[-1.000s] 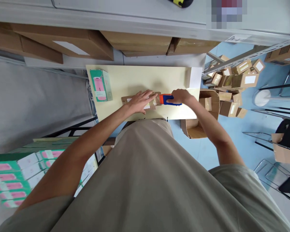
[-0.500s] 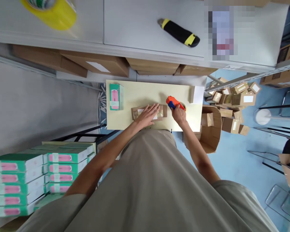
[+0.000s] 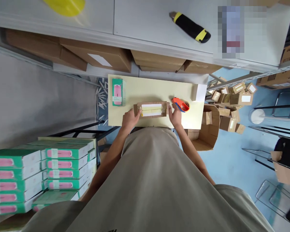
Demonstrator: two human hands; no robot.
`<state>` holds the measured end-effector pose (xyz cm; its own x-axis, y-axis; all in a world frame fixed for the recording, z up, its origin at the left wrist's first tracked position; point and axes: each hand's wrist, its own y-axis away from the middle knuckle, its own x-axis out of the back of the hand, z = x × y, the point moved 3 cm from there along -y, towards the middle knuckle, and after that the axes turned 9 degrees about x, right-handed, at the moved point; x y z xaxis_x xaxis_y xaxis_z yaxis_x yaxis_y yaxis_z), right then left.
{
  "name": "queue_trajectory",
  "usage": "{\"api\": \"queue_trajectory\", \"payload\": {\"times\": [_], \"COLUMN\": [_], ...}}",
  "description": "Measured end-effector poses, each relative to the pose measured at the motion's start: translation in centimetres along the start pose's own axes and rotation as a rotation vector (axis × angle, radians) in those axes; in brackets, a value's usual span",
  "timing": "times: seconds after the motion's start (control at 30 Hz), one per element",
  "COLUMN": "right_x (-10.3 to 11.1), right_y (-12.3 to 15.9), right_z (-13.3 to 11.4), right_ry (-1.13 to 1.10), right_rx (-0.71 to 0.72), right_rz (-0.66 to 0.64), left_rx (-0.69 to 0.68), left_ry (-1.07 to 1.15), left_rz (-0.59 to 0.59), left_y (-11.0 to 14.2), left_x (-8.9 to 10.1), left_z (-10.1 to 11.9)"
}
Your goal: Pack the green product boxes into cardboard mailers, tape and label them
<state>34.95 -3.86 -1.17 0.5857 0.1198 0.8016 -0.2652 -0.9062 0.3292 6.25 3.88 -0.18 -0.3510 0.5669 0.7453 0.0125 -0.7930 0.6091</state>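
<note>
The location is a packing area, identified by stacked green product boxes (image 3: 60, 164), piled cardboard cartons (image 3: 241, 99) and a tape dispenser (image 3: 178, 102) on the counter (image 3: 149, 89).

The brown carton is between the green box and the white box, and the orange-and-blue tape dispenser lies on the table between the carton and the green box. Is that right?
Not quite: the tape dispenser lies on the table between the brown carton and the white box, not beside the green box. The head view shows it. The rest stands.
</note>
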Motion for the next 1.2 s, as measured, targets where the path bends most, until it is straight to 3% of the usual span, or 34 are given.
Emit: {"api": "queue_trajectory", "payload": {"times": [0.1,0.27,0.4,0.57,0.67,0.8,0.87,0.97,1.1,1.2], "right_x": [-1.6,-2.0,-0.2,0.6,-1.3,-3.7,-3.2,-1.2,0.4,0.8], "right_y": [0.9,0.3,0.2,1.9,2.8,3.0,2.6,1.1,-1.7,-2.5], "right_z": [-3.3,-4.3,-4.1,-4.7,-3.8,-1.3,0.5,3.7,6.3,6.1], "right_ry": [-0.024,0.056,-0.036,-0.206,-0.229,-0.196,-0.086,0.124,0.193,0.164], "right_rx": [-0.013,-0.101,-0.046,0.089,0.051,0.124,0.133,-0.044,-0.226,-0.236], "right_rz": [-0.145,-0.137,-0.132,0.078,0.11,-0.082,-0.041,0.106,0.054,0.037], "left_rx": [0.015,0.019,0.001,-0.209,-0.179,-0.022,0.0,-0.03,-0.213,-0.309], "left_ry": [-0.005,0.089,0.097,0.31,0.446,0.359,0.319,0.348,0.399,0.39], "left_rz": [-0.042,-0.001,-0.052,0.105,0.123,-0.01,-0.021,0.074,0.161,0.11], "left_y": [-0.1,-1.3,-2.0,-1.3,-1.4,-2.2,-2.4,-2.5,-2.9,-2.9], "left_x": [-1.6,-3.0,-1.9,0.2,-1.0,-3.6,-3.9,-2.8,-1.0,-0.5], "left_z": [0.7,1.6,0.2,-1.6,-2.2,-3.4,-4.1,-4.4,-1.5,2.2]}}
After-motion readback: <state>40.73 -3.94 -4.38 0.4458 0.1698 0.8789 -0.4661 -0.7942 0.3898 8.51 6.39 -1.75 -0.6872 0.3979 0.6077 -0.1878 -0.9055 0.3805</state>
